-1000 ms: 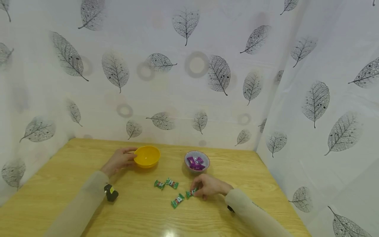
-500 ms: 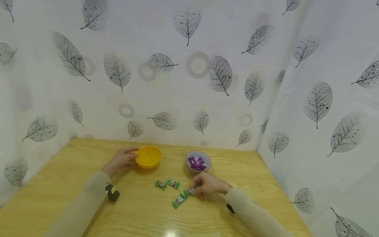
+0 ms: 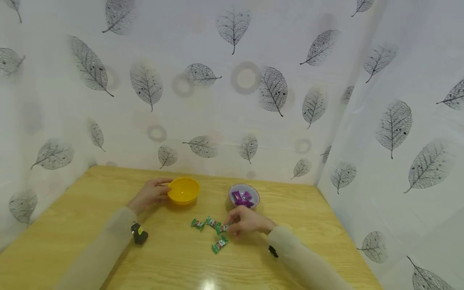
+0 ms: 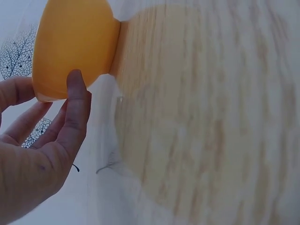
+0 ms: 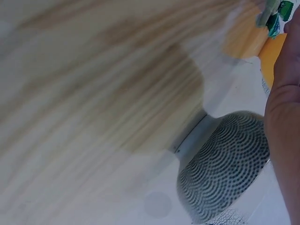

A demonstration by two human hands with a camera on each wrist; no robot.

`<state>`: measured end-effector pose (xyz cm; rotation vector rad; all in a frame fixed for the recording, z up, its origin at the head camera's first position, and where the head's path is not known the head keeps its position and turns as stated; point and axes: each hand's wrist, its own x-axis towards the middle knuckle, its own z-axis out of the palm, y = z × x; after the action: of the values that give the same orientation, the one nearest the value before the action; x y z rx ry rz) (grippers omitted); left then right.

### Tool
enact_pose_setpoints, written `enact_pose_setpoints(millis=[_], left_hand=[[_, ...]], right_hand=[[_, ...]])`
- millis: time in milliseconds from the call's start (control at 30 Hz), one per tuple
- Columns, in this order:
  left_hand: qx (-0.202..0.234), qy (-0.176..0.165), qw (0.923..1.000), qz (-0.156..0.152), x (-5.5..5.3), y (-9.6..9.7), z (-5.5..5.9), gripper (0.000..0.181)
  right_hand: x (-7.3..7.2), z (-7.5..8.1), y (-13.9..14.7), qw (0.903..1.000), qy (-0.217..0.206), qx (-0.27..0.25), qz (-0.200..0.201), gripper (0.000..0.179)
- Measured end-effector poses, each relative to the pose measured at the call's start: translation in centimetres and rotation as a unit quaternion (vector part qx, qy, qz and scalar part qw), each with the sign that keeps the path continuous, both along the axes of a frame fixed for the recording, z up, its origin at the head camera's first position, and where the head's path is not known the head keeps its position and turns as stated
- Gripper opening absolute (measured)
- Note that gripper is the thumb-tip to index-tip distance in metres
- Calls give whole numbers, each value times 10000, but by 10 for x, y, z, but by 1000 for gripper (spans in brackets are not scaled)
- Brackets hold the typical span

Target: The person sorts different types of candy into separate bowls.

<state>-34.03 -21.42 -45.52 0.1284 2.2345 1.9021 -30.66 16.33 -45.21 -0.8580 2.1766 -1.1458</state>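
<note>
My left hand (image 3: 150, 196) holds the yellow bowl (image 3: 184, 191) by its left side, with thumb and fingers at the wall and rim, as the left wrist view shows close up. My right hand (image 3: 246, 220) pinches a green-wrapped candy (image 3: 222, 228) low over the table. Right beside that candy lies another green candy (image 3: 212, 222), with a third green candy (image 3: 197, 224) to its left. One more green candy (image 3: 219, 244) lies nearer the front. In the right wrist view, only part of the right hand (image 5: 286, 103) shows at the edge.
Behind my right hand stands a patterned bowl (image 5: 225, 164) with several purple-wrapped candies (image 3: 242, 198) in it. The wooden table (image 3: 174, 262) meets a leaf-printed white sheet (image 3: 217, 121) at its back edge. Both sleeved wrists wear small black devices.
My right hand has slid its green candy leftward and away from me, past the front candy to the pair of candies. The left hand keeps its hold on the yellow bowl.
</note>
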Motion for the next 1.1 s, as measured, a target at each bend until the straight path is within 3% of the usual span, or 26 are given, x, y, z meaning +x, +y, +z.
enact_pose_setpoints(millis=[367,700,1100], left_hand=[[-5,8,10000,90,0,2,-1,51],[101,10,9999,-44,8,-1,-5,52],[-23,24,10000,90,5,3,0,53]], right_hand=[[-5,3,-26,9995,11,-307,-85,8],[-11,2,-51,9959,-415,-728,-328,13],[-36,11,-69,9908,-443,-990,-812,12]])
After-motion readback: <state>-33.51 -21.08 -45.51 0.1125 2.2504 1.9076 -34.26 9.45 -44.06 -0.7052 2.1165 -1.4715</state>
